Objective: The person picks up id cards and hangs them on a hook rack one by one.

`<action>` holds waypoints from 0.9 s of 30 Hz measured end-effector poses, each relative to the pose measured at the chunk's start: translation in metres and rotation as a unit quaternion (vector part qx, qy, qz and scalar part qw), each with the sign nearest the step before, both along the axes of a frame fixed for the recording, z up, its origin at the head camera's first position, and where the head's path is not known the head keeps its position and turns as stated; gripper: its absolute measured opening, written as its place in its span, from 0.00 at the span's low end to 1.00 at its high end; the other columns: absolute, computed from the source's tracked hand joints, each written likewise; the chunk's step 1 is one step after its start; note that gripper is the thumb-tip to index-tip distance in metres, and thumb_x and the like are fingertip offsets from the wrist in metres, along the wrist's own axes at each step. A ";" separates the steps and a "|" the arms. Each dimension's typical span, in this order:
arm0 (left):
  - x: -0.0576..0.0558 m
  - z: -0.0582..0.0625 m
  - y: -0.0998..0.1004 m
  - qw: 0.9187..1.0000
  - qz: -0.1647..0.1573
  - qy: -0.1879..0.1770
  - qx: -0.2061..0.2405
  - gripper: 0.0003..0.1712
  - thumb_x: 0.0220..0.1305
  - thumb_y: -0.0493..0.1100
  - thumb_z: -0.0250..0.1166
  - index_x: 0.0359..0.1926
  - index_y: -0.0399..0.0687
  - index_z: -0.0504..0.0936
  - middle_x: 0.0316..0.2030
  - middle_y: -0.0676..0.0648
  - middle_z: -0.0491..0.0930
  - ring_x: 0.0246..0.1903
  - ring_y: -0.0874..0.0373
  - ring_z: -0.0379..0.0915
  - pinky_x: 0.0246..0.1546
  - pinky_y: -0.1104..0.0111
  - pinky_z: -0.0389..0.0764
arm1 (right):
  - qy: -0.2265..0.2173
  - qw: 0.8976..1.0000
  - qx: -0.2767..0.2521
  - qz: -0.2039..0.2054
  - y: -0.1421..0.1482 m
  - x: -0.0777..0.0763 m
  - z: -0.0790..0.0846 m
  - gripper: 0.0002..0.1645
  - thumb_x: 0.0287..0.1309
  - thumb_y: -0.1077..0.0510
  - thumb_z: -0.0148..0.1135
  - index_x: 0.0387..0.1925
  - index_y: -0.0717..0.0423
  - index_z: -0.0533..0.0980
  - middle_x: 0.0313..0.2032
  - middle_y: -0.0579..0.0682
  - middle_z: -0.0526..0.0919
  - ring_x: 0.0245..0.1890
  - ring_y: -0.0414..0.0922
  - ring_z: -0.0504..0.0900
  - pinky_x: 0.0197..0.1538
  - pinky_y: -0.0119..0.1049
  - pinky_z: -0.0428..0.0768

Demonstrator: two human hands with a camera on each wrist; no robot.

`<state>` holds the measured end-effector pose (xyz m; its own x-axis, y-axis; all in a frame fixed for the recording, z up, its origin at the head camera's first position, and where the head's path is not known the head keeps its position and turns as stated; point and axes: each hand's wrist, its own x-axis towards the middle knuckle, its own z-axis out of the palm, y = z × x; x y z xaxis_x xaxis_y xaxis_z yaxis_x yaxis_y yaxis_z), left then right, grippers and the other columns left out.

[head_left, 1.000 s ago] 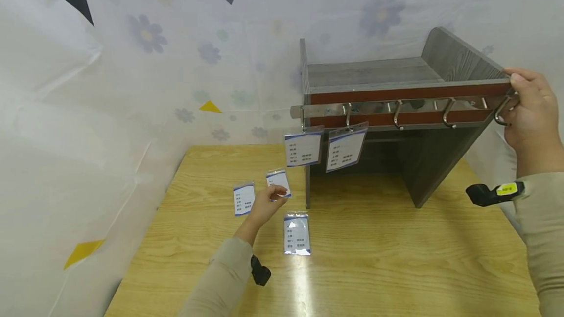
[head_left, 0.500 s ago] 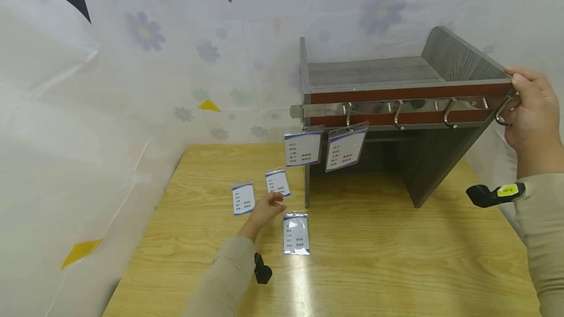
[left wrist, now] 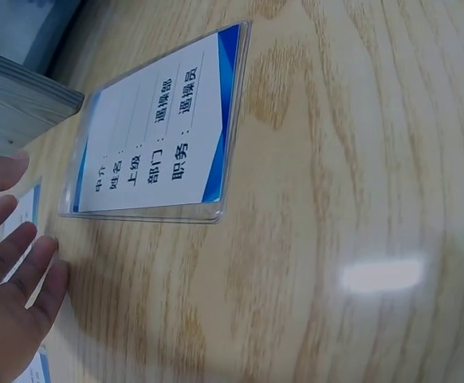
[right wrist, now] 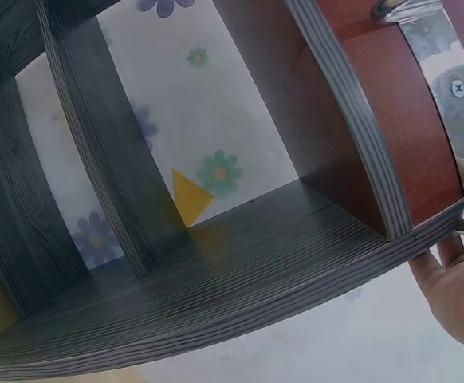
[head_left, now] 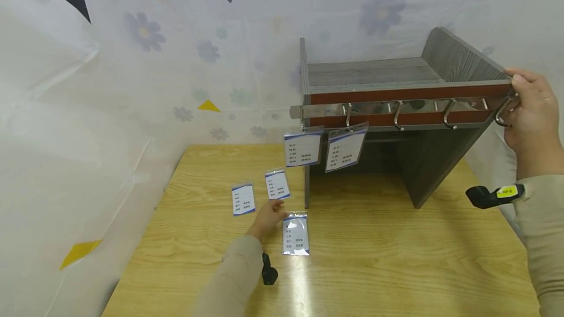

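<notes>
Now the left hand (head_left: 269,216) is by the near card (head_left: 296,237)

From my end, one real change comes through. Half a second ago the left hand overlaps the bottom of the far card (head_left: 276,183); at this moment that card shows almost whole, and the hand sits lower, just beside the top left corner of the near card. Close up, its fingers (left wrist: 50,291) are loosely spread with gaps between them, and they hold nothing (whether a fingertip brushes the near card's edge, I cannot tell). The near card lies face up on the table (head_left: 374,263).

Over on the other side, the right hand (head_left: 534,111) keeps its place. It grips the front right corner of the rack (head_left: 374,73), thumb at the edge, some fingers hidden behind the wood.

For the work in hand, I read the change as a shift of attention from the far card to the near one, with neither picked up. I see no other shift. The left card (head_left: 244,199) lies beside the far card. Of the five hooks (head_left: 396,115), the two leftmost bear the outer hung card (head_left: 303,149) and the inner hung card (head_left: 346,148); the other three bear none.
</notes>
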<state>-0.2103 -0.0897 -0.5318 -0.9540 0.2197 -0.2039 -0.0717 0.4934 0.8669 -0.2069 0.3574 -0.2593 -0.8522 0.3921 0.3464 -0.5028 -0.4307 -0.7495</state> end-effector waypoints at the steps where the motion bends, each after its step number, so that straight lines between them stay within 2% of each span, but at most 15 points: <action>1: 0.000 0.000 0.000 1.000 0.003 0.003 -0.004 0.26 0.50 0.40 0.63 0.51 0.35 0.69 0.47 0.39 0.71 0.46 0.46 0.67 0.46 0.59 0.68 | 0.001 1.000 -0.001 0.000 0.000 0.000 0.000 0.15 0.51 0.63 0.58 0.41 0.65 0.70 0.28 0.54 0.77 0.16 0.40 0.70 0.13 0.25 0.55; 4: -0.001 -0.002 0.001 1.000 0.001 0.013 -0.012 0.26 0.50 0.38 0.63 0.51 0.34 0.69 0.47 0.39 0.71 0.47 0.45 0.65 0.48 0.58 0.66 | -0.003 1.000 0.000 -0.004 0.001 0.000 -0.001 0.15 0.51 0.62 0.58 0.42 0.65 0.70 0.29 0.54 0.76 0.17 0.40 0.71 0.14 0.25 0.54; 9: -0.003 -0.008 0.002 0.997 -0.012 0.056 -0.057 0.25 0.45 0.34 0.65 0.47 0.32 0.71 0.43 0.39 0.72 0.44 0.47 0.66 0.47 0.58 0.66 | -0.004 1.000 -0.004 -0.005 0.001 -0.001 0.000 0.15 0.50 0.63 0.58 0.41 0.65 0.70 0.29 0.54 0.76 0.17 0.40 0.71 0.14 0.26 0.53; 13: -0.002 -0.009 0.003 0.993 -0.016 0.069 -0.097 0.27 0.41 0.38 0.69 0.45 0.33 0.73 0.42 0.40 0.72 0.43 0.47 0.66 0.47 0.57 0.65 | -0.004 1.000 -0.009 -0.002 0.000 -0.003 0.000 0.16 0.49 0.63 0.60 0.41 0.65 0.71 0.28 0.54 0.76 0.15 0.40 0.69 0.13 0.25 0.52; 17: 0.000 -0.012 0.003 0.981 -0.040 0.078 -0.171 0.33 0.38 0.47 0.71 0.47 0.39 0.73 0.43 0.44 0.69 0.45 0.50 0.64 0.49 0.60 0.64 | -0.005 1.000 -0.007 -0.002 0.000 -0.003 0.000 0.15 0.49 0.63 0.60 0.41 0.65 0.71 0.28 0.53 0.76 0.16 0.39 0.69 0.14 0.25 0.54; 20: 0.003 -0.013 0.005 0.971 -0.057 0.095 -0.212 0.33 0.37 0.49 0.71 0.47 0.42 0.73 0.42 0.45 0.67 0.43 0.51 0.63 0.47 0.61 0.65 | 0.002 1.000 -0.009 0.001 0.000 -0.003 -0.001 0.15 0.50 0.64 0.59 0.41 0.66 0.71 0.29 0.54 0.76 0.18 0.40 0.71 0.14 0.24 0.56; 22: 0.005 -0.012 0.007 0.969 -0.062 0.102 -0.217 0.31 0.37 0.47 0.71 0.46 0.43 0.74 0.39 0.46 0.67 0.41 0.51 0.64 0.44 0.61 0.67 | 0.007 1.000 -0.010 0.005 -0.001 -0.002 0.000 0.15 0.50 0.64 0.58 0.41 0.66 0.71 0.28 0.54 0.76 0.16 0.40 0.70 0.13 0.24 0.55; 27: 0.008 -0.009 0.010 0.966 -0.072 0.116 -0.219 0.27 0.35 0.45 0.72 0.40 0.43 0.75 0.34 0.48 0.66 0.35 0.54 0.63 0.36 0.63 0.69 | 0.018 1.000 0.003 0.002 -0.001 -0.001 0.000 0.14 0.52 0.64 0.56 0.41 0.67 0.70 0.25 0.54 0.76 0.09 0.38 0.61 0.12 0.25 0.47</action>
<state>-0.2028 -0.0794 -0.5404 -0.9513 0.2944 -0.0915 0.1962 0.8070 0.5570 -0.2076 0.3565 -0.2597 -0.8411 0.3861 0.3788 -0.5271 -0.4283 -0.7340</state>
